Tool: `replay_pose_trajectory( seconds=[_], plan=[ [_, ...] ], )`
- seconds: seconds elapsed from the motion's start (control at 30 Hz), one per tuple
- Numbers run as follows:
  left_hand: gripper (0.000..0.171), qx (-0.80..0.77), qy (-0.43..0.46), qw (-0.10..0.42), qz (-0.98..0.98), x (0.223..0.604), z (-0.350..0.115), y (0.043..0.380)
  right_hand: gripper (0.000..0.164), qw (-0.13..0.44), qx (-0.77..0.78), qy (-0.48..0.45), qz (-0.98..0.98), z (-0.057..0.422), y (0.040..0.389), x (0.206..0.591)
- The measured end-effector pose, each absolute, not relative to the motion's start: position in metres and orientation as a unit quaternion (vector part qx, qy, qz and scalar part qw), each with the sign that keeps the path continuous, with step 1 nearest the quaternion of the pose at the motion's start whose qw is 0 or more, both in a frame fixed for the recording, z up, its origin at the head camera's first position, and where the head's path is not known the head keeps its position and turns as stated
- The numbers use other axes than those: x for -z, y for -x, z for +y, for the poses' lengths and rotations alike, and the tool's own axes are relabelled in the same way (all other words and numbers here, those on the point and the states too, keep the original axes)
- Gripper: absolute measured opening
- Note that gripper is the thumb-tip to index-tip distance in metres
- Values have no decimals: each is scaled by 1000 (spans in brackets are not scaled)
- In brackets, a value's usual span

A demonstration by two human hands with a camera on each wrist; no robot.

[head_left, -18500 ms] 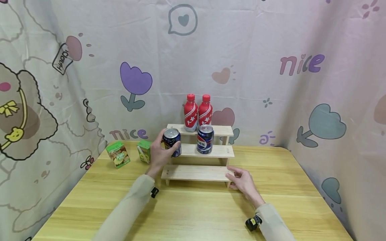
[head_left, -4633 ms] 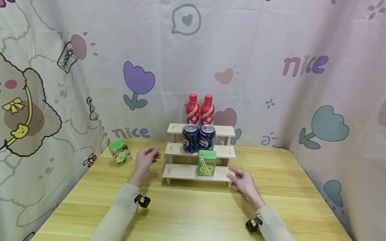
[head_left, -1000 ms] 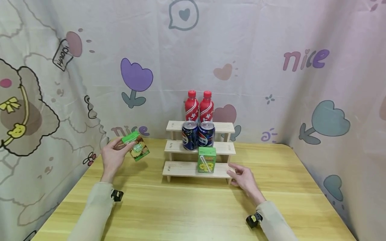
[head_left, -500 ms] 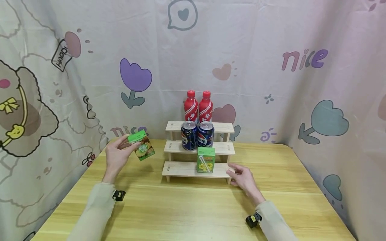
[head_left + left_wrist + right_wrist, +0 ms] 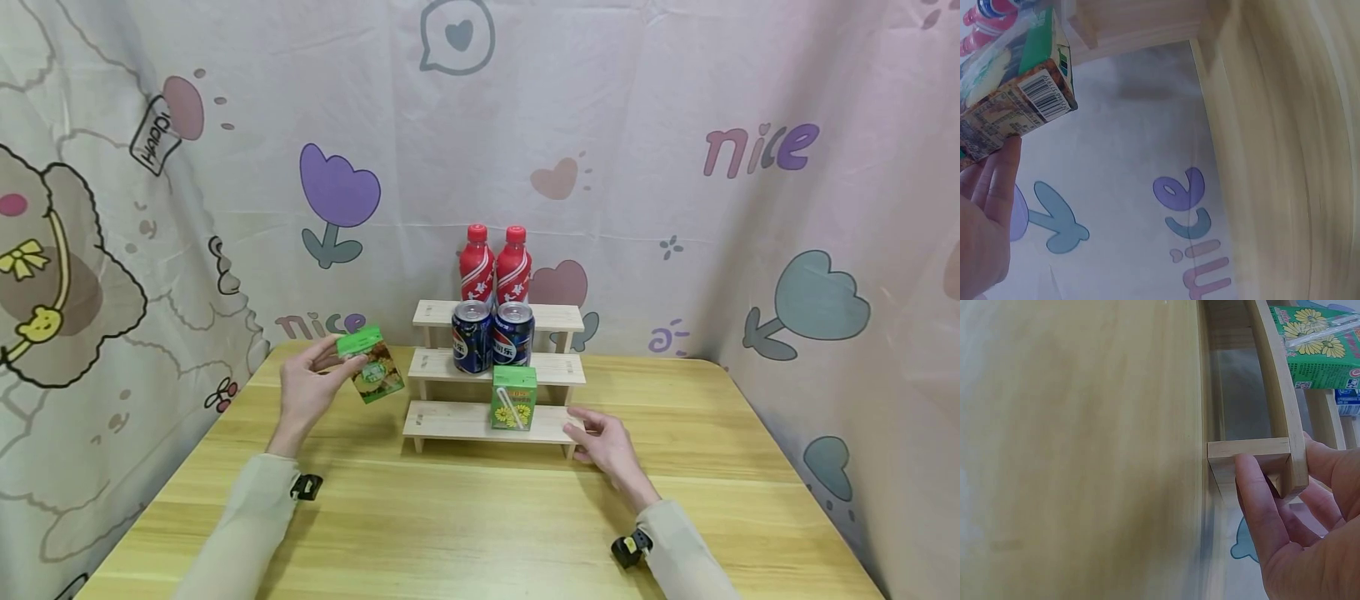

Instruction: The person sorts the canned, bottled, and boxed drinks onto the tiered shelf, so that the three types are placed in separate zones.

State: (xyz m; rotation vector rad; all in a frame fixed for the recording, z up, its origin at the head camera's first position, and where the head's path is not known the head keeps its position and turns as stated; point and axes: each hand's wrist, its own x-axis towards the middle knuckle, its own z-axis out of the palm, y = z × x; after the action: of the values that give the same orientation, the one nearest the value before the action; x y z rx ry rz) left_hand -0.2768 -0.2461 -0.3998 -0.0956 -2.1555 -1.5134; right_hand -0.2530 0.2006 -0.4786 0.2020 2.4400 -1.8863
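Note:
My left hand (image 5: 311, 387) grips a green and brown drink carton (image 5: 372, 367) by its side, thumb in front. The carton is tilted and hangs over the table, just left of the wooden three-step rack (image 5: 450, 421). In the left wrist view the barcode end of the carton (image 5: 1029, 103) faces the camera. My right hand (image 5: 606, 446) pinches the right end of the rack's lowest step, thumb on top, with fingers against the leg in the right wrist view. A green carton with yellow flowers and a straw (image 5: 514, 398) stands upright on that step.
Two blue cola cans (image 5: 472, 337) stand side by side on the middle step. Behind them, two red bottles (image 5: 477, 265) stand on the top step. The rack is on a wooden table (image 5: 480, 525), with a printed curtain (image 5: 637, 208) behind and at both sides.
Over the last second my left hand has carried the brown and green carton rightward toward the rack. Earlier, the second can and the flower carton came onto the rack. My right hand stays put.

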Motion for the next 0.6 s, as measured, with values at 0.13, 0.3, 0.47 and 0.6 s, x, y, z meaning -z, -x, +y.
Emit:
replay_pose_trajectory(
  seconds=[0.13,0.3,0.47,0.6],
  plan=[
    [58,549,52,239,-799,401,-240,278,50,24,609,-66,790,200,253,478],
    [53,544,66,240,-802,405,-236,279,49,21,605,-62,794,200,253,478],
    [52,541,61,238,-804,407,-237,277,49,21,604,-62,794,201,253,480],
    [54,533,69,222,-814,406,-238,275,49,20,605,-59,794,201,254,481]
  ],
)
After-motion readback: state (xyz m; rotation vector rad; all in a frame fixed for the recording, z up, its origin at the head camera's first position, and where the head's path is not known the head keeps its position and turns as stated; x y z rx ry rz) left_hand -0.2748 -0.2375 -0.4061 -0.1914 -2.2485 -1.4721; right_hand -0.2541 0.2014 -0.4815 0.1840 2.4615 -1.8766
